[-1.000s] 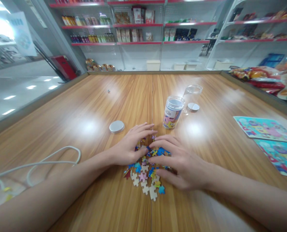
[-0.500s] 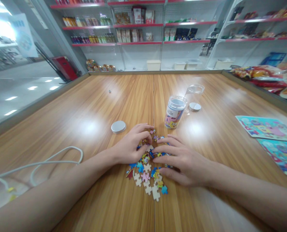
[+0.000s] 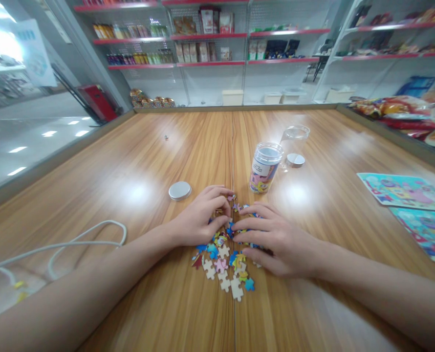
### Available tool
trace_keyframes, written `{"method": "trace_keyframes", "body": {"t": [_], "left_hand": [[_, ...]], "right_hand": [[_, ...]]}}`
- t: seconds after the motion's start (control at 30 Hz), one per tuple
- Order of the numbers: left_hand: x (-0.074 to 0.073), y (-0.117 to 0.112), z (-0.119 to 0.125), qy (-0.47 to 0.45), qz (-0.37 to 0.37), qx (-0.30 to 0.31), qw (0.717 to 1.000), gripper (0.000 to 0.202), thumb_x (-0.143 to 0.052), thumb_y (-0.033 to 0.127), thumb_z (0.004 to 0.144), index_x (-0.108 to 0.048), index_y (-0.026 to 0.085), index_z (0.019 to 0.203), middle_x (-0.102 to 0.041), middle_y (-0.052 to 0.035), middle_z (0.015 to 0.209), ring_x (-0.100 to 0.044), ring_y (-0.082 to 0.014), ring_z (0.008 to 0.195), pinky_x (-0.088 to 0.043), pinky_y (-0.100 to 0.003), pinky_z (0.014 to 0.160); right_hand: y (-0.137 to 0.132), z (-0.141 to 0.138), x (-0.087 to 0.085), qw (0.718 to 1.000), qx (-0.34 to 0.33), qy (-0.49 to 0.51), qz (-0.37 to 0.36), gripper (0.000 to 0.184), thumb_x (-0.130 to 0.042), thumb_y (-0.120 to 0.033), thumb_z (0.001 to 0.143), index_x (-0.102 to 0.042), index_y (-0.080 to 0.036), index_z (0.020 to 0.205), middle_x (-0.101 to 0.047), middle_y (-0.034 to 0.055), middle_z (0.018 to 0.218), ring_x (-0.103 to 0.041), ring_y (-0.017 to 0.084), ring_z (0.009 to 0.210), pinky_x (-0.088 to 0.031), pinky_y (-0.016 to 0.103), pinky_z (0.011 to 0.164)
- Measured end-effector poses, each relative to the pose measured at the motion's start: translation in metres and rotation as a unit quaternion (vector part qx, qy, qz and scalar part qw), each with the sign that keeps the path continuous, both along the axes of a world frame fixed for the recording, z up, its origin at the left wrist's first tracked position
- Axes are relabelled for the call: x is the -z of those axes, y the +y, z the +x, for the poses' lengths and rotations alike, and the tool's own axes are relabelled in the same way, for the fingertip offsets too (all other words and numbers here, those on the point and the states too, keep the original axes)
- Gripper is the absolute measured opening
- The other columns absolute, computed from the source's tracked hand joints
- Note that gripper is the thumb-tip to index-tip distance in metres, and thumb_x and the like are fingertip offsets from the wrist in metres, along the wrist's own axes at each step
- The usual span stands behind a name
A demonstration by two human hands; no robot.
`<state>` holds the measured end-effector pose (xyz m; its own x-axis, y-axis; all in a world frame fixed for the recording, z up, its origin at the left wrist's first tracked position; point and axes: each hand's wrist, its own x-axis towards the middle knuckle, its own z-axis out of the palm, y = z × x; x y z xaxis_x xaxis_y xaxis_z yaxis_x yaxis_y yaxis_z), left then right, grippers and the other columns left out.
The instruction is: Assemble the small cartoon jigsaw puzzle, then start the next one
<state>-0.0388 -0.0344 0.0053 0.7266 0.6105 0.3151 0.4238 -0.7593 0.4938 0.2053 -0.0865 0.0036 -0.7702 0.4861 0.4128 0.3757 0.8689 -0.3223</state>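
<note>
The jar (image 3: 263,168), a clear tub with a cartoon label, stands open and upright on the wooden table (image 3: 129,156), and everything here is easiest to place from it. Just on the near side of the jar, toward the person, lies a loose heap of jigsaw pieces (image 3: 225,266), some colour side up, some showing their pale backs. Both bare hands are on that heap.

The left hand (image 3: 199,220) rests on the part of the heap nearest the jar, knuckles raised and fingers curled down into the pieces. Whether it has pinched one I cannot tell, since the fingertips are buried. The right hand (image 3: 276,239) lies a little nearer the person than the jar, palm down, fingers spread and only slightly bent over the pieces, thumb tucked along the near edge. It presses on them and grips nothing. The 2 hands nearly meet fingertip to fingertip over the heap.

Left of the jar, well apart from it, a round silver lid (image 3: 180,190) lies flat. Just behind the jar, to its right, sit a 2nd silver lid (image 3: 295,159) and an empty clear tub (image 3: 294,139). Far right of the jar lie 2 printed picture sheets (image 3: 401,190). Far left of it, toward the person, a white cable (image 3: 74,242) loops across the wood.
</note>
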Motion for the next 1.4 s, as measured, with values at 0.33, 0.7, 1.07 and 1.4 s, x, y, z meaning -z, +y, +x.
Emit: {"method": "trace_keyframes", "body": {"t": [0.33, 0.7, 1.07, 1.4], "left_hand": [[0.009, 0.005, 0.002, -0.057, 0.018, -0.047, 0.997, 0.009, -0.052, 0.017, 0.097, -0.061, 0.020, 0.097, -0.064, -0.0091, 0.127, -0.053, -0.0226, 0.128, -0.042, -0.046, 0.112], [0.001, 0.001, 0.000, -0.031, 0.006, -0.040, 0.999, 0.027, -0.055, 0.007, 0.083, -0.067, 0.019, 0.104, -0.061, -0.0102, 0.128, -0.051, -0.0257, 0.130, -0.040, -0.048, 0.115], [-0.002, 0.000, -0.001, 0.027, 0.008, 0.006, 1.000, 0.039, -0.059, 0.017, 0.083, -0.062, 0.019, 0.122, -0.053, -0.0137, 0.141, -0.042, -0.0308, 0.139, -0.030, -0.054, 0.121], [-0.002, 0.001, -0.006, 0.054, 0.010, 0.042, 0.998, 0.051, -0.063, 0.025, 0.080, -0.059, 0.021, 0.131, -0.045, -0.0138, 0.150, -0.030, -0.0365, 0.147, -0.024, -0.058, 0.123]], "right_hand": [[0.001, -0.001, -0.002, 1.000, -0.012, -0.002, -0.008, 0.024, -0.056, -0.021, 0.096, -0.069, -0.019, 0.116, -0.071, 0.0070, 0.122, -0.051, 0.028, 0.127, -0.045, 0.050, 0.107], [0.003, -0.001, 0.002, 0.998, 0.051, -0.022, 0.009, 0.028, -0.057, -0.029, 0.098, -0.068, -0.019, 0.122, -0.069, 0.0093, 0.128, -0.052, 0.030, 0.129, -0.045, 0.053, 0.106], [-0.001, -0.003, -0.002, 0.999, 0.020, -0.047, -0.002, 0.033, -0.052, -0.029, 0.100, -0.064, -0.013, 0.126, -0.067, 0.0102, 0.131, -0.044, 0.032, 0.133, -0.038, 0.055, 0.110], [-0.006, -0.004, -0.009, 0.993, -0.110, -0.044, 0.001, 0.033, -0.054, -0.030, 0.099, -0.065, -0.012, 0.124, -0.069, 0.0086, 0.126, -0.050, 0.027, 0.118, -0.040, 0.048, 0.107]]}}
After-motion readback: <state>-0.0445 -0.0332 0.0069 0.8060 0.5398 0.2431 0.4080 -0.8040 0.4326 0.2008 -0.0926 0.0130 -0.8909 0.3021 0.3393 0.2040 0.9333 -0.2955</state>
